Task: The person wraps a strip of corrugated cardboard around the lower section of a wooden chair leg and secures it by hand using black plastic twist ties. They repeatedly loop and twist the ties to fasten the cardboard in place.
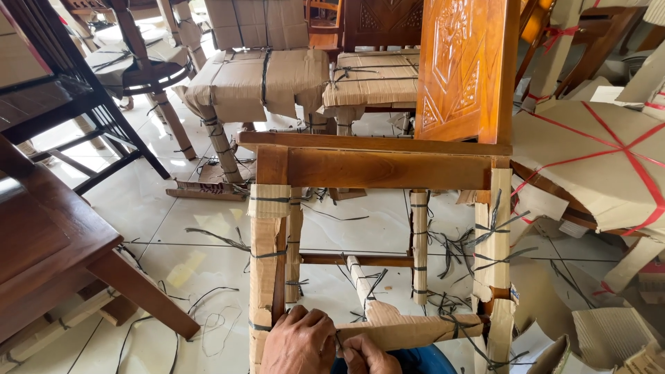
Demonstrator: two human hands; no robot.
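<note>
Furniture-crowded tiled floor (173, 215); left hand (299, 341), right hand (367, 357), both grips closed on chair's cardboard strip (409, 331)

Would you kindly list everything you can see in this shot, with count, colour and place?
chair frame: one, brown wood, centre, legs wrapped in cardboard and tied with black string
carved chair back: one, orange-brown, top centre right
cardboard strip: one, tan, on the lower rail, bottom centre
wrapped chairs: two, tan cardboard with black string, top centre
red-taped cardboard bundle: one, tan with red tape, right
dark table: one, dark brown, left
black string scraps: many, black, scattered over the white tiled floor
left hand: one, bottom centre, on the cardboard-wrapped front leg
right hand: one, bottom centre, pinching the strip's end
</note>
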